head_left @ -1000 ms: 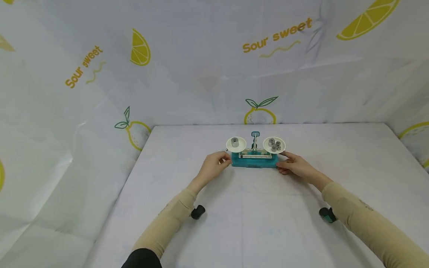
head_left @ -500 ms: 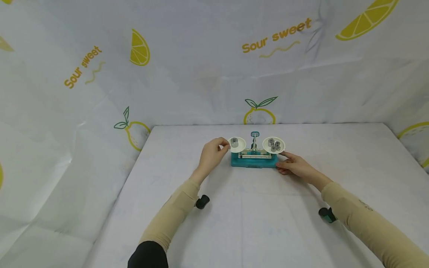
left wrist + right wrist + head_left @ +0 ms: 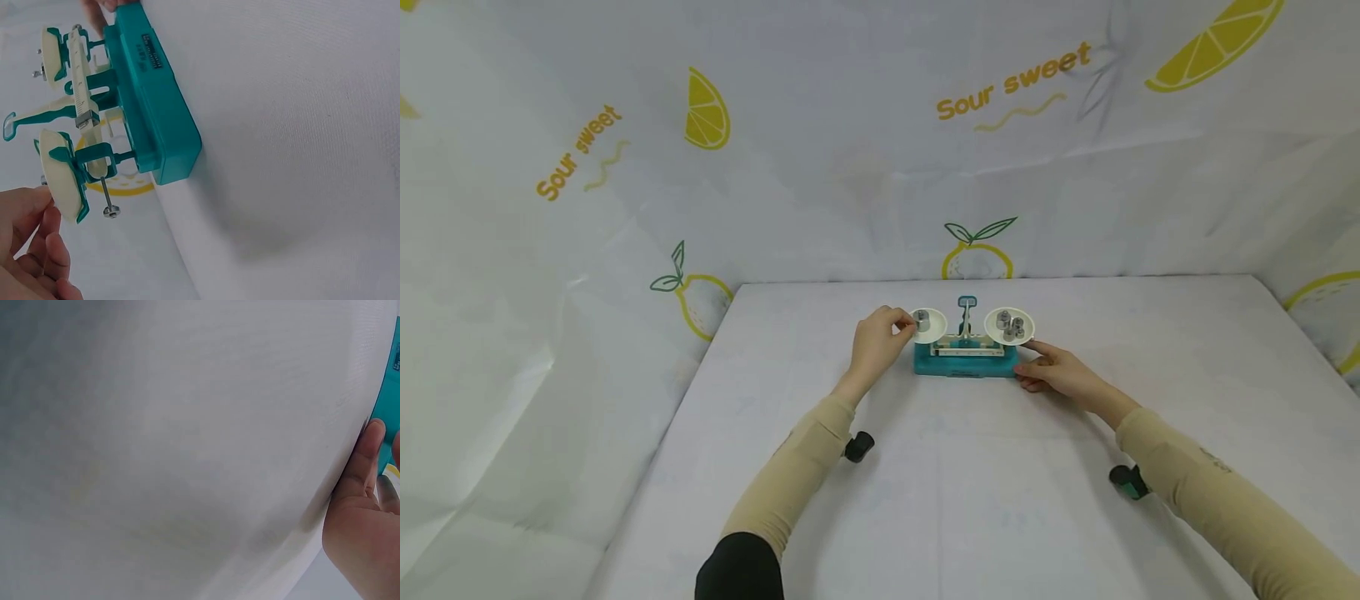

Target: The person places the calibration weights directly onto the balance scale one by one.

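A teal balance scale stands at the middle of the white table. Its left pan carries one metal weight; its right pan carries several weights. My left hand is raised beside the left pan, thumb and forefinger pinching its outer rim. In the left wrist view the thumb of the left hand touches the edge of the left pan. My right hand rests on the table with straight fingers against the right end of the base. The right wrist view shows a finger of the right hand lying along the teal base.
The white table is walled at the back and on both sides by a lemon-print cloth. A small dark wrist camera hangs under my left forearm and another wrist camera under my right.
My left hand has left the left end of the base and risen to the rim of the left pan. The right hand has stayed at the right end.
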{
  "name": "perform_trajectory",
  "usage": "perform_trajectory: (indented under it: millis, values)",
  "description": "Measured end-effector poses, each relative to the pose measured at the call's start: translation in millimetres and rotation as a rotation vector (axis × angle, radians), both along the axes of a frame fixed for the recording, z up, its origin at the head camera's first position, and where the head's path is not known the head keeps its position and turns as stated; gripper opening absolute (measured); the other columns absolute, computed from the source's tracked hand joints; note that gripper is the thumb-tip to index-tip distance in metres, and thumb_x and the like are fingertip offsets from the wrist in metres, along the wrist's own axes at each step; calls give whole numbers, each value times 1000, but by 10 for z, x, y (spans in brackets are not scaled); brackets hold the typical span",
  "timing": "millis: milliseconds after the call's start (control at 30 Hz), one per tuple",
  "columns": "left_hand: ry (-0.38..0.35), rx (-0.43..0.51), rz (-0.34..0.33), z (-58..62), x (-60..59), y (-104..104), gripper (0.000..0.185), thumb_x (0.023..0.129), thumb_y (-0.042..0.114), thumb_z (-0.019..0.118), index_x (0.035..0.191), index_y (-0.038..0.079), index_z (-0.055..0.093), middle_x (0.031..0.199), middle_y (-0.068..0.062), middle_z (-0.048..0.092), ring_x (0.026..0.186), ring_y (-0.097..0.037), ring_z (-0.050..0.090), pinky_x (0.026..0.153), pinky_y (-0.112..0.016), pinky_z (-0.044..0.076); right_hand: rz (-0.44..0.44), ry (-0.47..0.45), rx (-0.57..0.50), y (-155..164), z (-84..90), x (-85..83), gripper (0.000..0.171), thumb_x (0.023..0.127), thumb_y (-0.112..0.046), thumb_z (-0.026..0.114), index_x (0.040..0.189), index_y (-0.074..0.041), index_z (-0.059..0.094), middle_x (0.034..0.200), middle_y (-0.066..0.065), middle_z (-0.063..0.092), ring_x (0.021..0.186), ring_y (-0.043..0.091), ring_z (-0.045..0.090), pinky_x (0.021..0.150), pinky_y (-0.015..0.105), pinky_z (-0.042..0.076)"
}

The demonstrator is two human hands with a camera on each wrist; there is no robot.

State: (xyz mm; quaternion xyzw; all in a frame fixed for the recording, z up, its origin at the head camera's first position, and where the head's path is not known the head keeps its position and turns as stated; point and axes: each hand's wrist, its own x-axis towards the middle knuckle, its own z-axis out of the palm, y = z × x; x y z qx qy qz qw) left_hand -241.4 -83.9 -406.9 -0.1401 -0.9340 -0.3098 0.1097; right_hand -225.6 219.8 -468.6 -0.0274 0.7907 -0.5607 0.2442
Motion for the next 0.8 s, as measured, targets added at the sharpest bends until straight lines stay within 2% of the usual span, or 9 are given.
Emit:
perform_trajectory:
  millis: [200,433,800]
  values:
    - [-8,-14,7,-1,5,-10,13,86,25,66,92,14,72,87,0,66,72,-12,54,73,-29,40,7,-2,-11,-15,10,7,79,93,-24,57,149,0,7,101,4,63,82,2,60,77,20,52]
    - [11,-9,1,20,-2,-18,14,87,25,65,91,14,72,85,0,66,63,-10,49,60,-21,35,6,1,0,-9,13,-10,78,93,-25,57,149,-1,8,103,5,62,81,2,60,77,20,52]
    - [33,-36,-12,70,15,-43,13,88,23,64,89,13,72,85,0,67,65,-11,53,61,-21,38,3,-40,-75,121,8,-2,73,94,-25,55,149,-2,12,93,-7,62,83,2,61,78,20,52]
